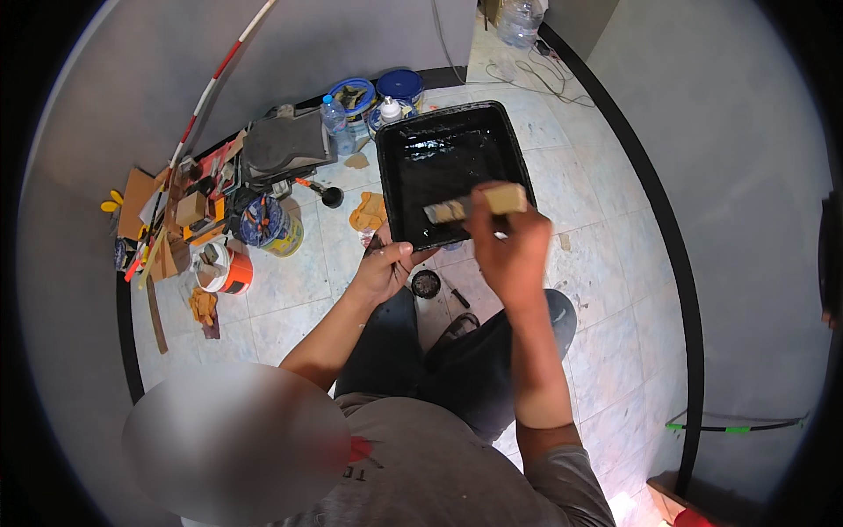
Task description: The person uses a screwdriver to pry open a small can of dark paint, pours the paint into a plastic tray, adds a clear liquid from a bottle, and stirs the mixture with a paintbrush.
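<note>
A black rectangular paint tray (pixel 385 176), with dark, glossy liquid in it, is held up in front of me. My left hand (pixel 384 270) grips its near left corner, thumb over the rim and the other fingers mostly hidden underneath. In my right hand (pixel 516 249) is a flat paintbrush (pixel 504 199) with a pale wooden part and a grey, stained end. That end points left over the near part of the tray; whether it touches the liquid I cannot tell. My right fingers are closed around the brush, partly blurred.
On the tiled floor below lie a round black dish (pixel 426 284) and a dark-handled tool (pixel 459 298). Paint buckets (pixel 283 235), a water bottle (pixel 335 121), orange cloths (pixel 369 212) and piled tools crowd the left and far side. Grey walls (pixel 746 220) flank the floor; cables (pixel 549 79) trail far right.
</note>
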{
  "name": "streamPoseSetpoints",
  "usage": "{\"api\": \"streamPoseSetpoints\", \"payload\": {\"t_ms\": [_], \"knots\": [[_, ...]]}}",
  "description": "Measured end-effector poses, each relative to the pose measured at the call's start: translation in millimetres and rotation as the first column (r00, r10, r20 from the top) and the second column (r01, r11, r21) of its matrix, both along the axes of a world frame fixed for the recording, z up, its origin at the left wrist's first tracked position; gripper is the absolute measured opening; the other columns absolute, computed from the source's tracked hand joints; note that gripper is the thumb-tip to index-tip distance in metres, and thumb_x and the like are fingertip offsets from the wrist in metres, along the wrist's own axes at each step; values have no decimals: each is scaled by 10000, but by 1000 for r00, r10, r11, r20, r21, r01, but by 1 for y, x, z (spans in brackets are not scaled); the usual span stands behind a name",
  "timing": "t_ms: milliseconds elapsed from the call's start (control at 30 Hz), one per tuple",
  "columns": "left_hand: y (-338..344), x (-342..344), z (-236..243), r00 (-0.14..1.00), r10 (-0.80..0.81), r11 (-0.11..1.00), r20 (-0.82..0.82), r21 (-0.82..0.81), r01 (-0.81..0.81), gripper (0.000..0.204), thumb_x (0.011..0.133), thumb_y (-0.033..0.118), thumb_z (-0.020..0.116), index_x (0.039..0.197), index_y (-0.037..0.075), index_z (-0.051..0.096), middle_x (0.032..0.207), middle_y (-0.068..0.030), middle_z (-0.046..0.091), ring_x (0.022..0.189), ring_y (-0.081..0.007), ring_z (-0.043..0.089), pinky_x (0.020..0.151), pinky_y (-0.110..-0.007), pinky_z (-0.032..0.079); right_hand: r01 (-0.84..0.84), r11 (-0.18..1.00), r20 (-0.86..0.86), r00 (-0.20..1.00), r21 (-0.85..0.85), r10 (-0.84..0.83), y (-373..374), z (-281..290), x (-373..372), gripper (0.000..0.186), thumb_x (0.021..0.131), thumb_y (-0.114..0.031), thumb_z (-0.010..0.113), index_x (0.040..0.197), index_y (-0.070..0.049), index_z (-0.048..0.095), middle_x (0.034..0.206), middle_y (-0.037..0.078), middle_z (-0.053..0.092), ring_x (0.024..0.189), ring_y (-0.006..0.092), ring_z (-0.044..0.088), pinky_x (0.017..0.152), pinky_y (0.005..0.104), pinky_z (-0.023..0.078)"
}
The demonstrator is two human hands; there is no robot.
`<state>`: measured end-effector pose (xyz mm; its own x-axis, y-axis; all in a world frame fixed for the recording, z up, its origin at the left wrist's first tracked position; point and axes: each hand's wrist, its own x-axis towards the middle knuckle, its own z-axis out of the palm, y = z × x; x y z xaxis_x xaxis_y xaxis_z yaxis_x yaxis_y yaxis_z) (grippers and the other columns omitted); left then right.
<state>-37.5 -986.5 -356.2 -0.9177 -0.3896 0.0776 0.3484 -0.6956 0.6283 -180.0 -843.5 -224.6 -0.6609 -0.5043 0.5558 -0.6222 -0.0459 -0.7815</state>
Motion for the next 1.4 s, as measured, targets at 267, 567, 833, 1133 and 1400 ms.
{"api": "streamPoseSetpoints", "payload": {"t_ms": [267,567,833,1133,1400], "knots": [[-1,-3,6,998,59,998,-20,3,-59,760,942,79,724,1618,-10,387,1558,-202,601,1432,-339,625,1259,-493,496,-25,998,-1,1000,61,25,-2,7,-9,39,988,-11,727,964,20,731,811,189,748,691,334,777,629,377,592],[-1,-3,7,999,32,999,11,8,-32,779,931,70,732,1622,-12,383,1563,-207,600,1448,-334,613,1267,-497,483,-29,999,-92,995,27,31,-23,11,-35,96,995,-80,744,952,5,732,777,199,736,724,366,784,625,407,580],[-1,0,9,1000,13,1000,5,25,-13,762,938,68,732,1616,-4,393,1570,-195,600,1452,-330,611,1286,-509,458,124,991,6,992,48,-124,-36,23,-51,93,998,-70,725,960,14,736,762,220,727,679,394,756,609,435,568],[4,-2,10,1000,-13,1000,-15,18,14,817,932,58,740,1655,33,358,1603,-192,571,1467,-335,599,1290,-511,442,79,997,-56,995,-25,-80,-51,28,-48,159,991,-81,739,889,40,734,735,220,734,680,372,777,619,435,599],[4,-1,13,1000,-28,999,-14,39,29,832,929,58,751,1661,36,355,1598,-181,581,1473,-319,597,1295,-518,433,60,998,68,996,25,-62,-54,26,-57,138,995,-89,736,952,43,738,754,218,739,690,363,773,639,423,590]]}}
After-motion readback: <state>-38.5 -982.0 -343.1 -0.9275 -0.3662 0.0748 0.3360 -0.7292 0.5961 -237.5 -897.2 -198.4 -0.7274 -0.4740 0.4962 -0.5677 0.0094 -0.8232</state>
